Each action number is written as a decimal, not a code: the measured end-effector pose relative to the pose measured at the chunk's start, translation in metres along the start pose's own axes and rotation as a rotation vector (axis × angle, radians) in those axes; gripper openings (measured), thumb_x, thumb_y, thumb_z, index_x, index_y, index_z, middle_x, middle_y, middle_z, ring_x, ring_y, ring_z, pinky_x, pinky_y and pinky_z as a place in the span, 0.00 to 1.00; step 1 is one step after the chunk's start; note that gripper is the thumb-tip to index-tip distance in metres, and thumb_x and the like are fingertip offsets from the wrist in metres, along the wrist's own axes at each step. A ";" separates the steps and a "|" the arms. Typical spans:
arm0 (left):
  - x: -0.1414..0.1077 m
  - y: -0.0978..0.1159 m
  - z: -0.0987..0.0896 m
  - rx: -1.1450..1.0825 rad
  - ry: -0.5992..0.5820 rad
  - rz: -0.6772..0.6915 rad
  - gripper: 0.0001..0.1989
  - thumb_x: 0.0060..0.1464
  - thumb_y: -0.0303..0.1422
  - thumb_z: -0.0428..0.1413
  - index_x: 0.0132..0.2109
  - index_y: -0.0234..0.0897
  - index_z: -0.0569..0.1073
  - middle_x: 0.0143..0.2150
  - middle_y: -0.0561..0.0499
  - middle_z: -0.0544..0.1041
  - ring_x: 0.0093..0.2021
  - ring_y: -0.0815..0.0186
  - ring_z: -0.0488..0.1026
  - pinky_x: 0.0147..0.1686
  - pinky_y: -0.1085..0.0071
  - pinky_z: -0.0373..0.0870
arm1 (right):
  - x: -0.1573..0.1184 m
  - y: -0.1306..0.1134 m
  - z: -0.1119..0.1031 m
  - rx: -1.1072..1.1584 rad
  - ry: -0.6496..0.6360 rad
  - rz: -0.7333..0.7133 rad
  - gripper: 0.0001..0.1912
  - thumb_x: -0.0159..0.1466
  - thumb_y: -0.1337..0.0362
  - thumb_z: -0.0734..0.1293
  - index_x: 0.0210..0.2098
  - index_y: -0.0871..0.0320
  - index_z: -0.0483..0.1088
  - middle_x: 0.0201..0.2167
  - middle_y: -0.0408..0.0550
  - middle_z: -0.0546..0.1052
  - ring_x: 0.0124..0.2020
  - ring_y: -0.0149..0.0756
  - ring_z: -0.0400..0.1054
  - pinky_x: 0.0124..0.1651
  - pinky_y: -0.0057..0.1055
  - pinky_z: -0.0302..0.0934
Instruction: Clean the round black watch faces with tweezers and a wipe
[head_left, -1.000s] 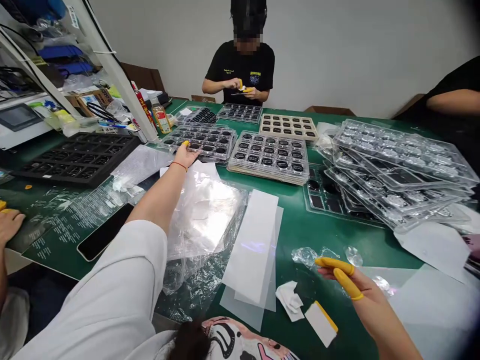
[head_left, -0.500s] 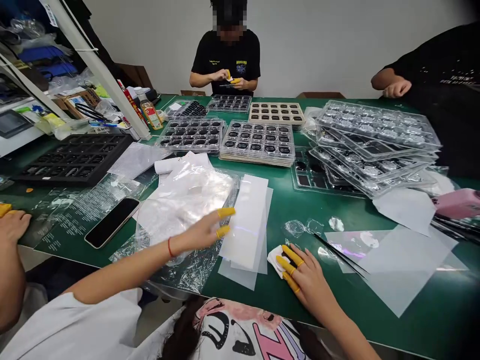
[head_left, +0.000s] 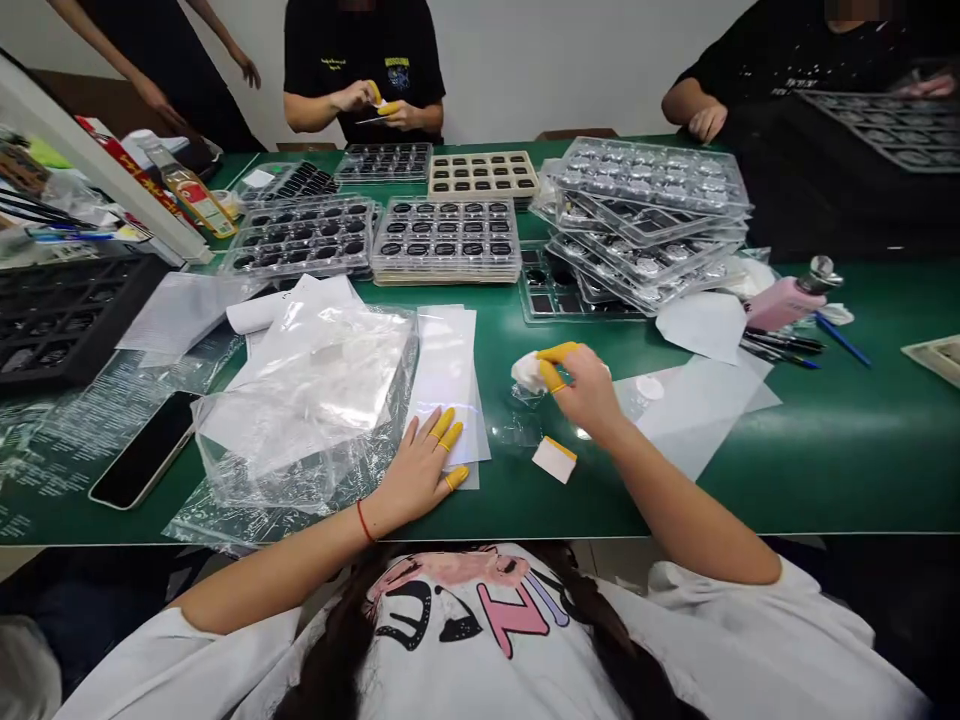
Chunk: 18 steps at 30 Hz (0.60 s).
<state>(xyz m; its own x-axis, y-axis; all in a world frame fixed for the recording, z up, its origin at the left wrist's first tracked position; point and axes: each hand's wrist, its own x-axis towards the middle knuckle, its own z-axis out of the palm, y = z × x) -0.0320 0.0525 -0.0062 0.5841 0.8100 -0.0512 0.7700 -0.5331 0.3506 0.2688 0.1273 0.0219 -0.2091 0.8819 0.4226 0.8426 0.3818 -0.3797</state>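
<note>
My left hand (head_left: 424, 465) lies flat with fingers spread on the lower end of some white and translucent sheets (head_left: 442, 370). Yellow finger cots cover several of its fingertips. Over the green table, my right hand (head_left: 589, 390), also in yellow finger cots, pinches a crumpled white wipe (head_left: 528, 373) between thumb and fingers. Clear film pieces (head_left: 517, 430) lie below the wipe. Nearer to me is a small pale card (head_left: 555, 462) with a yellow edge, apart from both hands. Clear plastic bags (head_left: 322, 400) spread left of the sheets.
Stacked clear trays (head_left: 652, 220) stand at the back right, with more lens trays (head_left: 446, 240) at the back middle. A pink pump bottle (head_left: 787, 300), pens (head_left: 784, 345) and translucent sheets (head_left: 697, 420) are at right. A phone (head_left: 142, 450) lies left. Co-workers sit opposite.
My left hand has come down flat onto the sheets. My right hand has moved forward with the wipe, and the pale card now shows on the table. The view has swung right.
</note>
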 end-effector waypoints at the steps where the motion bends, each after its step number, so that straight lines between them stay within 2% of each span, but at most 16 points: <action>1: -0.001 0.000 0.001 -0.009 0.012 -0.004 0.31 0.68 0.46 0.47 0.71 0.34 0.58 0.75 0.35 0.54 0.77 0.48 0.45 0.73 0.39 0.43 | 0.003 -0.001 0.002 0.010 -0.037 -0.008 0.14 0.71 0.63 0.58 0.46 0.58 0.75 0.43 0.56 0.78 0.45 0.47 0.69 0.48 0.47 0.66; 4: -0.003 -0.003 0.003 -0.052 0.044 -0.008 0.31 0.68 0.47 0.48 0.71 0.36 0.58 0.74 0.36 0.58 0.76 0.49 0.48 0.73 0.40 0.44 | 0.002 -0.012 0.016 0.047 -0.181 -0.063 0.13 0.69 0.60 0.64 0.48 0.58 0.76 0.47 0.56 0.78 0.48 0.48 0.70 0.50 0.45 0.66; 9: 0.002 -0.012 -0.003 -0.169 0.132 -0.013 0.28 0.68 0.43 0.47 0.70 0.39 0.57 0.73 0.37 0.59 0.76 0.51 0.49 0.73 0.39 0.43 | 0.001 -0.028 0.035 0.062 -0.344 -0.100 0.21 0.67 0.58 0.68 0.56 0.59 0.73 0.58 0.60 0.72 0.53 0.51 0.66 0.53 0.48 0.64; 10: 0.006 -0.013 -0.008 -0.197 0.155 -0.013 0.27 0.68 0.41 0.47 0.70 0.40 0.56 0.73 0.37 0.58 0.76 0.51 0.49 0.74 0.40 0.42 | 0.003 -0.031 0.037 0.059 -0.371 -0.105 0.19 0.66 0.59 0.69 0.55 0.59 0.74 0.56 0.60 0.73 0.52 0.51 0.66 0.52 0.48 0.64; 13: 0.025 -0.015 -0.026 -0.293 0.212 -0.005 0.26 0.67 0.39 0.49 0.68 0.41 0.58 0.73 0.38 0.59 0.76 0.51 0.51 0.74 0.40 0.43 | 0.010 -0.034 0.042 0.059 -0.440 -0.103 0.10 0.67 0.67 0.65 0.43 0.59 0.79 0.41 0.57 0.76 0.44 0.46 0.66 0.45 0.42 0.63; 15: 0.042 -0.014 -0.039 -0.374 0.223 0.000 0.26 0.65 0.39 0.51 0.67 0.40 0.60 0.72 0.38 0.61 0.74 0.50 0.54 0.73 0.42 0.47 | 0.013 -0.030 0.042 0.072 -0.433 -0.076 0.13 0.67 0.73 0.62 0.40 0.58 0.79 0.37 0.54 0.75 0.42 0.43 0.66 0.44 0.39 0.63; 18: 0.074 -0.008 -0.057 -0.526 0.201 -0.011 0.27 0.62 0.39 0.55 0.66 0.41 0.63 0.70 0.39 0.64 0.72 0.50 0.59 0.72 0.44 0.53 | 0.014 -0.015 0.033 0.088 -0.314 0.034 0.17 0.68 0.74 0.57 0.47 0.60 0.76 0.44 0.56 0.73 0.49 0.42 0.65 0.51 0.39 0.63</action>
<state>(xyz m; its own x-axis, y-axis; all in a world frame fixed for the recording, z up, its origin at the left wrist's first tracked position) -0.0097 0.1311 0.0399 0.4770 0.8728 0.1035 0.5139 -0.3724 0.7728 0.2372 0.1426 0.0066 -0.3361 0.9315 0.1392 0.8086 0.3612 -0.4645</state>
